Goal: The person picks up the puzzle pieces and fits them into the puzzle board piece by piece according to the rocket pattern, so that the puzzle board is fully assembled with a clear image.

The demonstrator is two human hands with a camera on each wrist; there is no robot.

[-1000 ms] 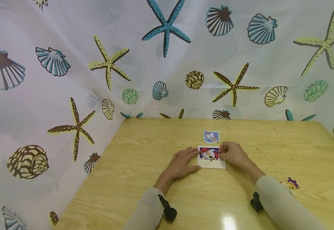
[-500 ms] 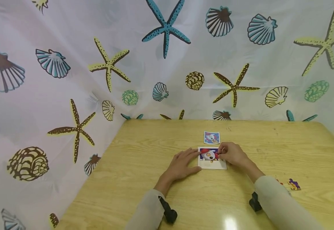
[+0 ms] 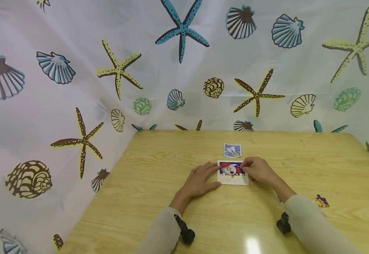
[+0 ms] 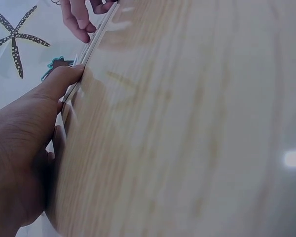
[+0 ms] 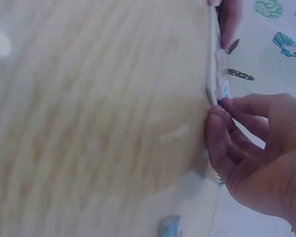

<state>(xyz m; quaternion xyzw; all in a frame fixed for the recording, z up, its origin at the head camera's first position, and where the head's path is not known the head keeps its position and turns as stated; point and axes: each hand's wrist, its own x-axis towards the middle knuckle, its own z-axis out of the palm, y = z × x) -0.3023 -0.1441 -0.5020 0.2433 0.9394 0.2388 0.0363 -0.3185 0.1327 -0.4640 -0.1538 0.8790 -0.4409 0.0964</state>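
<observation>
A small white-framed jigsaw puzzle [image 3: 233, 180] lies on the table, its upper half filled with a white cartoon figure in red on purple and its lower half bare. Along its left edge rests my left hand [image 3: 200, 180], fingers extended over the frame and thumb spread at the lower corner. My right hand [image 3: 260, 171] is at the upper right of the puzzle, thumb and forefinger pinching a puzzle piece [image 5: 220, 102] that mostly hides behind the fingertips. In the left wrist view, the left thumb [image 4: 69, 74] lies against the board's edge.
Behind the puzzle lies a small picture card [image 3: 232, 150] with a similar figure. A loose purple-and-yellow puzzle piece [image 3: 321, 201] sits to the right, beside the right sleeve [image 3: 311, 218], which partly covers that area. A shell-patterned curtain [image 3: 197, 106] encloses the wooden table [image 3: 159, 151].
The right fingertips have shifted slightly at the puzzle's right side, and the right forearm has moved a little to the right. The left hand stays in place.
</observation>
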